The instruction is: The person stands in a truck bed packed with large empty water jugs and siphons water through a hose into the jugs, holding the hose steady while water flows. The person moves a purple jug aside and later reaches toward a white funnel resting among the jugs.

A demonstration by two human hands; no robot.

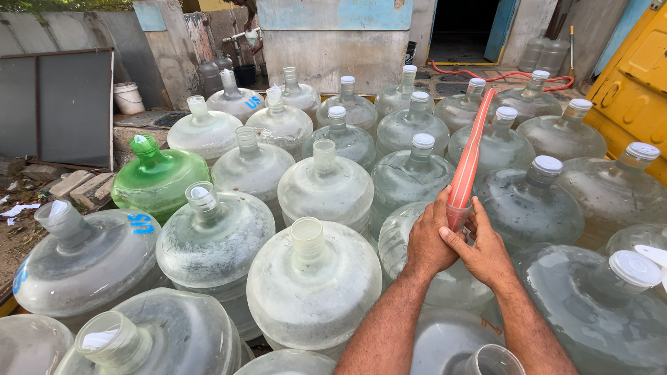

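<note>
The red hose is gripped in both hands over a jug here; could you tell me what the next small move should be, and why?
Probably keep the red hose end pressed straight down into the neck of the clear jug beneath. The left hand and right hand both wrap its lower end there, the neck itself is hidden, and the hose leans up and away, so a looser grip could let it slip out.

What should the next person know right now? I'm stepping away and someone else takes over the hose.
Left hand: wrapped around the lower end of the red hose.
Right hand: gripping the same hose end from the other side.
The hose end sits over a clear water jug whose mouth is hidden by the hands.
Done: many jugs behind and to the right wear a white cap.
Left: the jugs on the left and front, including the green jug, stand uncapped.
</note>
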